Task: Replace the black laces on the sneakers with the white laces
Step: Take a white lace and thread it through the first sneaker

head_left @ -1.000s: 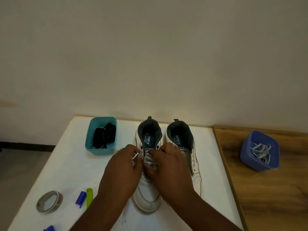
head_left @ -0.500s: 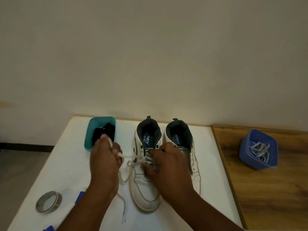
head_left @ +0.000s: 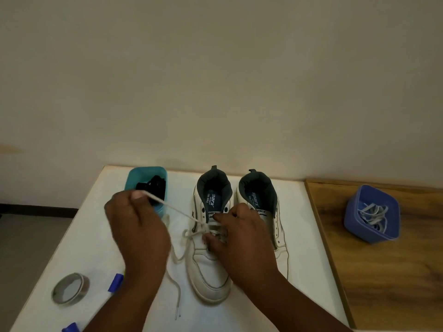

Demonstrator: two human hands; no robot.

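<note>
White lace pinched by left hand, right hand gripping sneaker

Right hand hides left sneaker eyelets; blue clip cut off at bottom edge.

**White lace drawn taut from the left sneaker**

Your left hand pinches a white lace and holds it stretched taut from the eyelets of the left sneaker toward the teal tub, which holds the black laces. Your right hand rests on that sneaker's tongue area, fingers curled at the lacing. The lace's loose end trails on the white table beside the toe. The right sneaker stands just beside it, no lace visible in it. A blue tub with white laces sits on the wooden surface. A tape roll and blue clips lie near your left forearm.
</note>
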